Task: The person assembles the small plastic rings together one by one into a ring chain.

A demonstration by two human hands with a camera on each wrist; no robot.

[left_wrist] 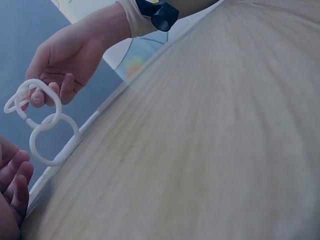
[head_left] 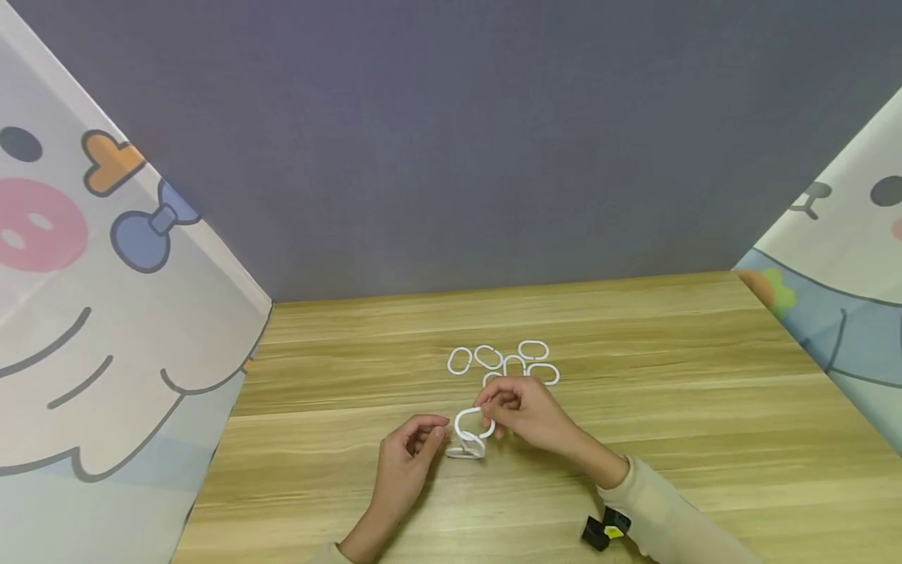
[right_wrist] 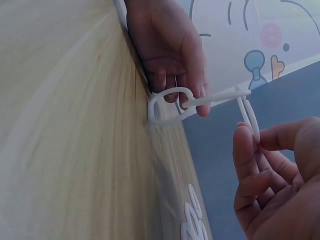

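Note:
My right hand (head_left: 528,411) pinches a white oval link (head_left: 457,424) between thumb and fingers. Other white links hang joined below it, the lowest (head_left: 465,453) at tabletop level. In the right wrist view the right hand (right_wrist: 287,175) holds the pinched link (right_wrist: 254,120) upright, with a round-looking link (right_wrist: 152,110) at the chain's far end. My left hand (head_left: 405,462) is just left of the chain, fingers loosely bent. The left wrist view shows a gap between the left hand (left_wrist: 14,182) and the lowest link (left_wrist: 33,145).
Several loose white links, among them one at the left (head_left: 449,363) and one at the upper right (head_left: 533,341), lie on the wooden table (head_left: 338,368) beyond the right hand. A grey panel (head_left: 451,157) stands behind, with cartoon-printed panels at both sides. A black device (head_left: 596,534) is by the right wrist.

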